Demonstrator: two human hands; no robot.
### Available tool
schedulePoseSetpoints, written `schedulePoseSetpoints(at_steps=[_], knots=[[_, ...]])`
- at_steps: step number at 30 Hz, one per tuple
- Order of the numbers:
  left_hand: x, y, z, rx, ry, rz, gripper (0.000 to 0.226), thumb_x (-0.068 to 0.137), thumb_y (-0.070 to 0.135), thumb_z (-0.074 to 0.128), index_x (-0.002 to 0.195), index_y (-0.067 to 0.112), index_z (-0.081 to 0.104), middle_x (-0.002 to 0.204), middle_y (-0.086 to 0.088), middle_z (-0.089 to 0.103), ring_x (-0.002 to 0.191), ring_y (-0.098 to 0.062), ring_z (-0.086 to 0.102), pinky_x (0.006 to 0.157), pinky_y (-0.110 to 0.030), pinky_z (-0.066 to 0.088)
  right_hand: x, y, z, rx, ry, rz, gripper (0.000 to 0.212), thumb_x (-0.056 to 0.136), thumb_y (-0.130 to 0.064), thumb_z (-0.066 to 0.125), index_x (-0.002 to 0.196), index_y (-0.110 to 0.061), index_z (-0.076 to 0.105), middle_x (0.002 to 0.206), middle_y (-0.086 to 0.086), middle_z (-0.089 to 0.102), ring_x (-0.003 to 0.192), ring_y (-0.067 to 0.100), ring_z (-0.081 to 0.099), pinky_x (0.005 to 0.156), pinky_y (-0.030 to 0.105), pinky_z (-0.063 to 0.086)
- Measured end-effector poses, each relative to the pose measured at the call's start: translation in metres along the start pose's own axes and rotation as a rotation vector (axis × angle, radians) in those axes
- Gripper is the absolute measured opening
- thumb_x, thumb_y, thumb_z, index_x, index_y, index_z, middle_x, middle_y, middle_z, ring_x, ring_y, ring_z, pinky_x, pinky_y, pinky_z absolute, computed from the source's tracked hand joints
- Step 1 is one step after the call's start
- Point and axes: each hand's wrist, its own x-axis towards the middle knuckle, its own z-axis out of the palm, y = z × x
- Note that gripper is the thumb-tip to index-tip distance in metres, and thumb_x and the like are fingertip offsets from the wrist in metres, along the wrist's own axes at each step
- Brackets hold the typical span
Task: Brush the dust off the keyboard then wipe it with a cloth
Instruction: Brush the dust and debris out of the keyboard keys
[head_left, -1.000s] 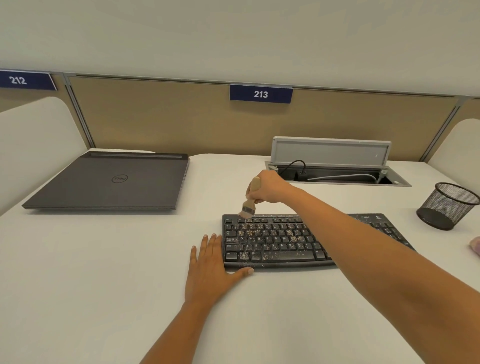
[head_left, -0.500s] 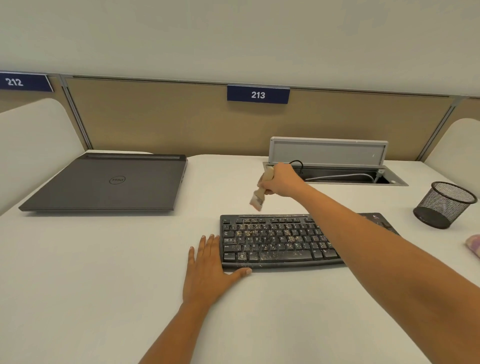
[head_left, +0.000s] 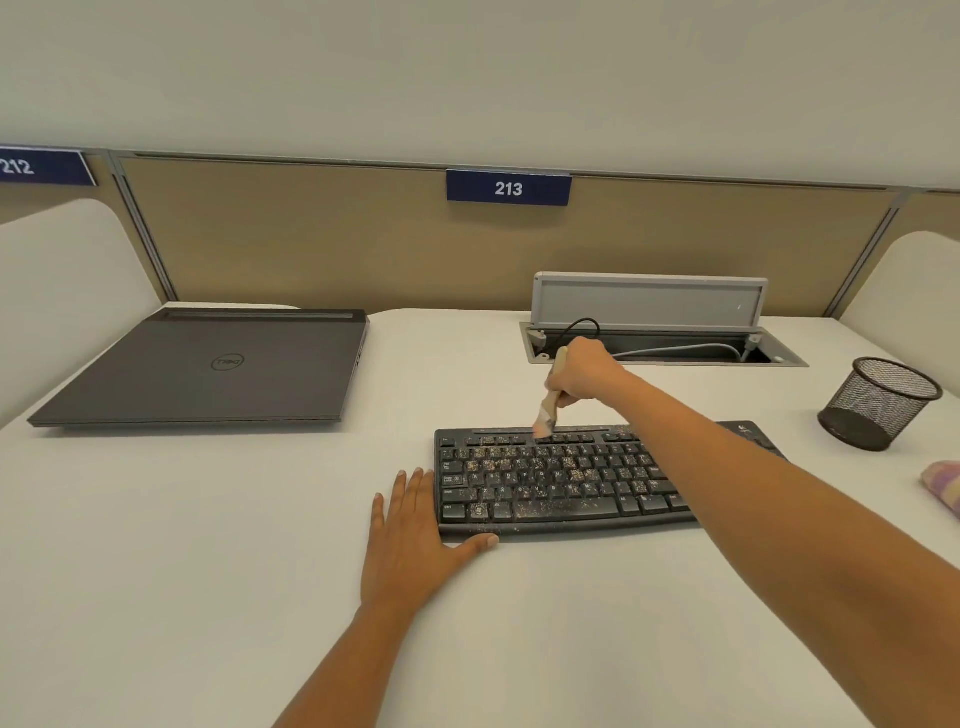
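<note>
Right hand (head_left: 584, 371) is gripping the brush (head_left: 549, 402), its bristles touching the far row of the dusty keyboard (head_left: 561, 483), lying mid-surface. Left hand (head_left: 415, 540) is lying flat, fingers spread, against the keyboard's near-left corner. Cloth (head_left: 943, 488) is sitting at the surface's right edge.

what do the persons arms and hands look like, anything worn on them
Both arms are bare as far as the frame shows: no sleeves, gloves, watch or bracelets. The left hand shows no rings, and its thumbnail looks short and unpainted. The right hand is seen from the back, with no jewellery visible.
</note>
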Motion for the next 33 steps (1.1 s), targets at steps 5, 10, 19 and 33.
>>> schedulePoseSetpoints(at_steps=[5,10,19,33], knots=[[0.000,0.001,-0.001,0.007,-0.005,0.001,0.136,0.042,0.099,0.000,0.152,0.019,0.009,0.160,0.003,0.009,0.147,-0.012,-0.004,0.118,-0.037,-0.004,-0.001,0.005,-0.003,0.121,0.069,-0.038,0.032,0.085,-0.019,0.064,0.108,0.002,0.060,0.107,0.015,0.064,0.087,0.025,0.061,0.057,0.027,0.048],[0.000,0.001,-0.002,0.015,-0.004,-0.003,0.139,0.040,0.100,-0.004,0.152,0.020,0.009,0.160,0.003,0.009,0.147,-0.012,-0.003,0.118,-0.037,-0.003,-0.008,0.007,0.005,0.403,-0.027,-0.224,0.016,0.081,-0.016,0.072,0.096,-0.010,0.072,0.102,0.014,0.069,0.096,0.025,0.065,0.087,0.040,0.055],[0.000,0.000,0.000,0.016,0.006,-0.001,0.138,0.041,0.101,-0.003,0.151,0.020,0.010,0.160,0.003,0.011,0.147,-0.013,-0.002,0.119,-0.038,-0.002,-0.004,0.026,-0.009,0.138,-0.121,-0.208,0.026,0.082,-0.014,0.070,0.105,-0.003,0.069,0.095,0.009,0.070,0.074,0.013,0.065,0.062,0.016,0.055],[-0.001,0.002,-0.002,-0.001,0.007,-0.001,0.144,0.036,0.102,-0.007,0.152,0.018,0.012,0.160,0.002,0.012,0.147,-0.013,-0.003,0.119,-0.039,-0.003,-0.013,0.037,-0.023,-0.171,0.061,-0.050,0.035,0.086,-0.017,0.066,0.112,0.005,0.058,0.114,0.019,0.062,0.084,0.024,0.052,0.056,0.022,0.040]])
